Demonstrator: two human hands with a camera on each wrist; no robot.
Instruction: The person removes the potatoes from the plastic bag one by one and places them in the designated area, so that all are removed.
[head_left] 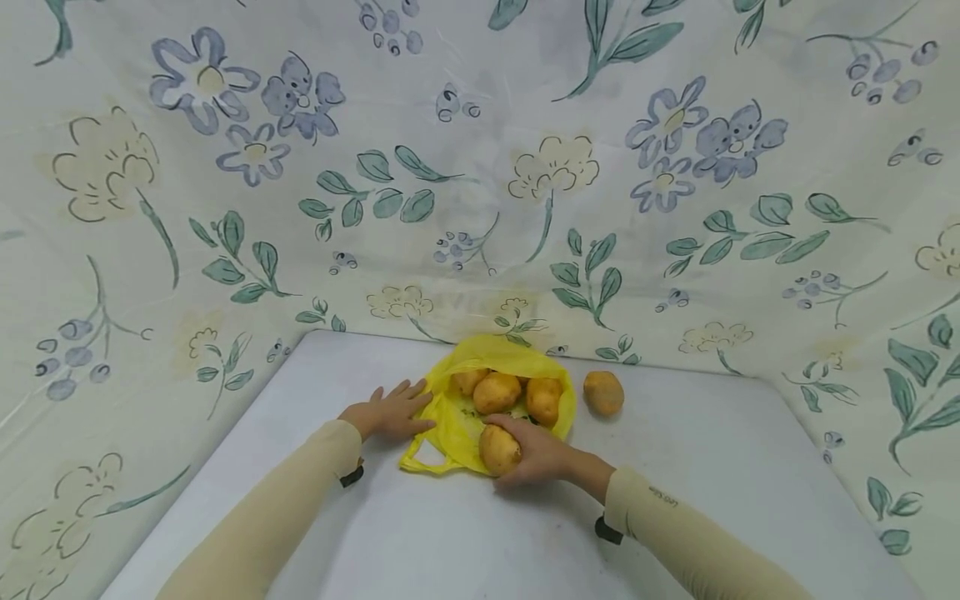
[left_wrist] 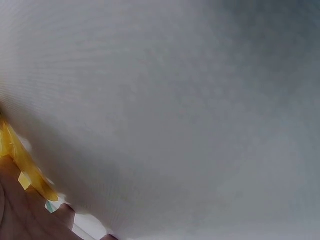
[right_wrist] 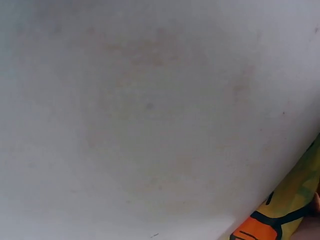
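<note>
Floral cloth (head_left: 480, 208) backs the white table (head_left: 450, 542), right grip (head_left: 540, 454) holding a potato (head_left: 498, 450), left grip (head_left: 393, 412) spread.

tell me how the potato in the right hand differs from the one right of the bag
The held potato is gripped by the right hand; the loose potato lies untouched on the table. The held potato is at the yellow bag's near edge; the loose potato is right of it. Both are rounded, yellowish brown.
</note>
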